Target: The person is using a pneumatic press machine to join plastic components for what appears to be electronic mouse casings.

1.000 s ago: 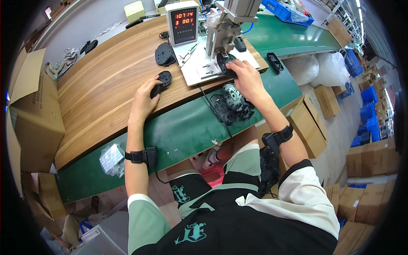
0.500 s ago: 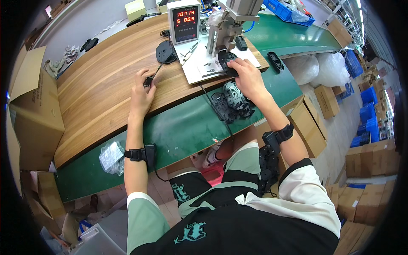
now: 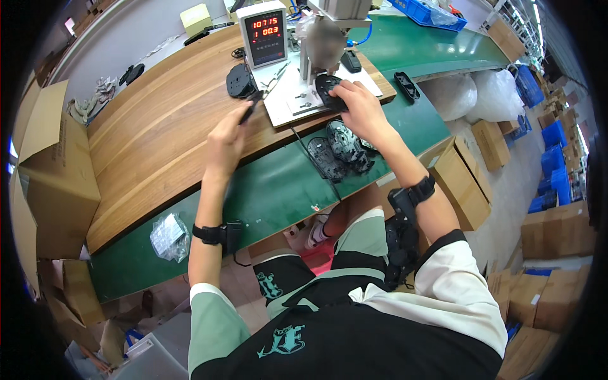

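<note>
My right hand has its thumb and fingers on a black oval shell, which looks like a computer mouse part. That shell rests on the white base plate of a bench press, whose head looks blurred. Left of the plate, my left hand is raised over the wooden board, closed around a slim black part; motion blur hides its exact kind. Beyond it lies a rounded black shell. Near the right forearm, a grey-and-black mouse shell and a dark openwork shell sit together on the green bench.
A display box with red digits stands beside the press, near a metal hand tool. A black tray-like part lies on the right. A clear plastic bag is at the bench's front left; an open carton stands left.
My left hand has lifted and moved toward the press, its black part now pointing up and right. My right hand stays on the oval shell. The red digits on the display have changed.
</note>
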{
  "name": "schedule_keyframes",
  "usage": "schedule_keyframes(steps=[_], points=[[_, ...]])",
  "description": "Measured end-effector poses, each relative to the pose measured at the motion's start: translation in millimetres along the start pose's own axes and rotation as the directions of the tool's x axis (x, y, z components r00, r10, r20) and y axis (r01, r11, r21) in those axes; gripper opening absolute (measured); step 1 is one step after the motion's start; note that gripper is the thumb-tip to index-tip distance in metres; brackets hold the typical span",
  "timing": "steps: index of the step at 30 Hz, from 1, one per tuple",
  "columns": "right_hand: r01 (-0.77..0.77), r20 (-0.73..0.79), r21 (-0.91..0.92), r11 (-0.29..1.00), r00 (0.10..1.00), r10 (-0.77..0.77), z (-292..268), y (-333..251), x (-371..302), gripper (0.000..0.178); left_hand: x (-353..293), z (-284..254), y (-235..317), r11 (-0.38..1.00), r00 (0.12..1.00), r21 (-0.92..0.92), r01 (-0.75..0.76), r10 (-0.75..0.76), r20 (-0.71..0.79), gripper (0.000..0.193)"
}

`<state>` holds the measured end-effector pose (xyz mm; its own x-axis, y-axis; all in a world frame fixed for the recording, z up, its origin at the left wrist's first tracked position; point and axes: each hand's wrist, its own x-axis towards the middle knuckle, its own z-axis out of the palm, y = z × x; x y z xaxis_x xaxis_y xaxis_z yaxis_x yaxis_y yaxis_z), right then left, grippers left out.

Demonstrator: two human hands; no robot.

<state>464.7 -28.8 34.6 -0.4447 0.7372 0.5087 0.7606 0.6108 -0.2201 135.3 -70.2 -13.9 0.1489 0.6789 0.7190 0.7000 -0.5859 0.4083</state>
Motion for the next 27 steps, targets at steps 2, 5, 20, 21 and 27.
schedule_keyframes(steps=[2, 5, 20, 21, 27], points=[[-0.056, -0.01, 0.139, 0.989, 0.998, 0.058, -4.0, 7.4, 0.0, 0.036, 16.4, 12.6, 44.0, 0.999, 0.996, -0.037, -0.037, 0.04, 0.081, 0.05], [-0.062, -0.185, 0.218, 0.974, 0.977, 0.103, -8.8, 4.4, -20.5, 0.035, 30.2, 36.7, 84.7, 0.973, 0.969, 0.06, -0.221, 0.212, 0.129, 0.05], [-0.144, -0.064, 0.188, 0.972, 0.985, 0.158, 12.5, -9.7, -116.8, 0.046, 69.7, 129.5, 122.1, 0.866, 0.904, 0.359, -0.347, 0.207, 0.373, 0.042], [-0.144, -0.065, 0.191, 0.971, 0.985, 0.159, 12.8, -8.3, -115.5, 0.046, 70.8, 130.6, 124.3, 0.876, 0.906, 0.35, -0.332, 0.193, 0.376, 0.04], [-0.13, -0.294, 0.166, 0.978, 0.94, 0.175, 3.1, -10.6, -77.4, 0.063, 68.7, 130.9, 118.5, 0.871, 0.919, 0.363, -0.331, 0.211, 0.332, 0.046]])
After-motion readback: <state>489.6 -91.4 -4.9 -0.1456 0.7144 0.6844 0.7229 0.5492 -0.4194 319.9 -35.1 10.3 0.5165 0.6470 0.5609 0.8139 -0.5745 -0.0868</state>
